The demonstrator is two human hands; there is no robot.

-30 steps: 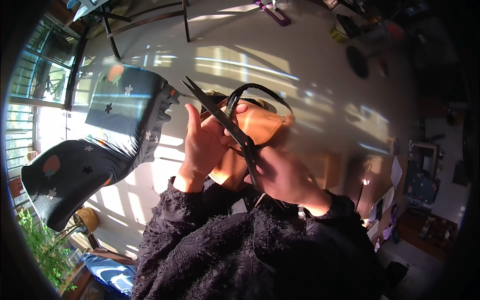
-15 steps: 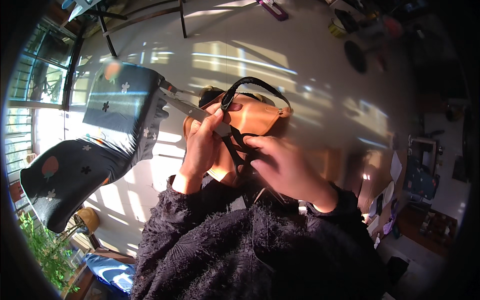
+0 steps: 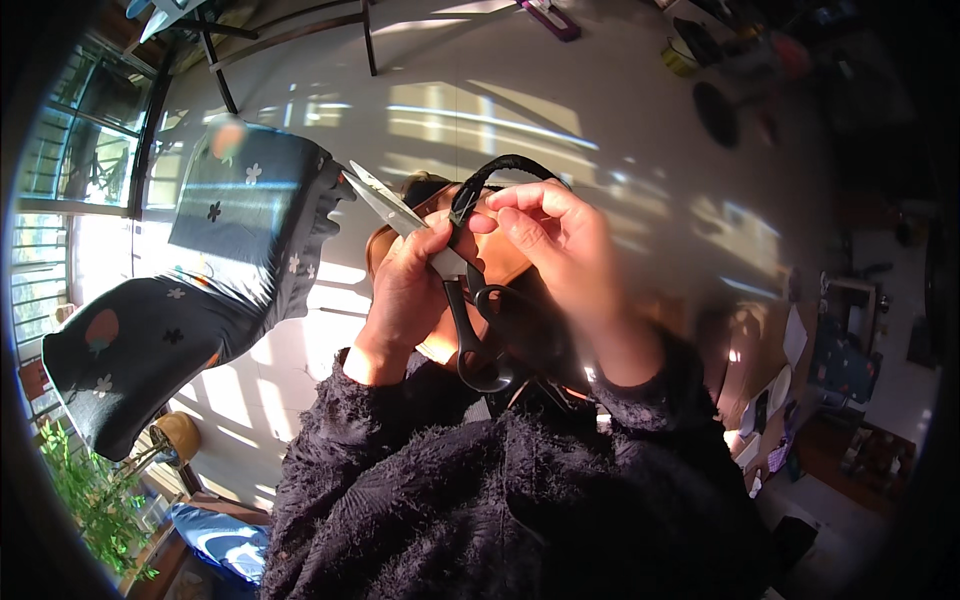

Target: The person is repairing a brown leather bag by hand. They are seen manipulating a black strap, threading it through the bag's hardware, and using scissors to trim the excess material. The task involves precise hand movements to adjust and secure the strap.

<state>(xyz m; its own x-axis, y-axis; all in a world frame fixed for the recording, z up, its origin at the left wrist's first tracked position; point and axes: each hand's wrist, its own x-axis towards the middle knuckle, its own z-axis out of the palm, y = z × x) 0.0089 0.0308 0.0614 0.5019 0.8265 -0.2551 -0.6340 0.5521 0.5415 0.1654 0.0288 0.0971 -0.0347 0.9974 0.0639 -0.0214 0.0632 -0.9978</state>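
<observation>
My left hand (image 3: 402, 295) is closed around the scissors (image 3: 463, 325) near their pivot. The blades point up and left, slightly parted, and the black handles hang below. Those same fingers also hold one end of a black wrapped strap (image 3: 515, 164), which arches over a tan-orange bag (image 3: 505, 265) in front of me. My right hand (image 3: 565, 245) is off the scissor handles. Its thumb and forefinger come close together beside the strap's end; whatever is between them is too small to make out. Both hands hide part of the bag.
To the left stands a chair with a dark flower-patterned cover (image 3: 245, 215). A potted plant (image 3: 90, 500) and windows (image 3: 85, 130) line the left side. Cluttered furniture (image 3: 765, 400) is at the right. Sunlit floor (image 3: 480, 115) stretches ahead.
My right hand has let go of the scissor handles and moved up to the strap's end. The scissors have swung slightly in my left hand, their handles now hanging lower.
</observation>
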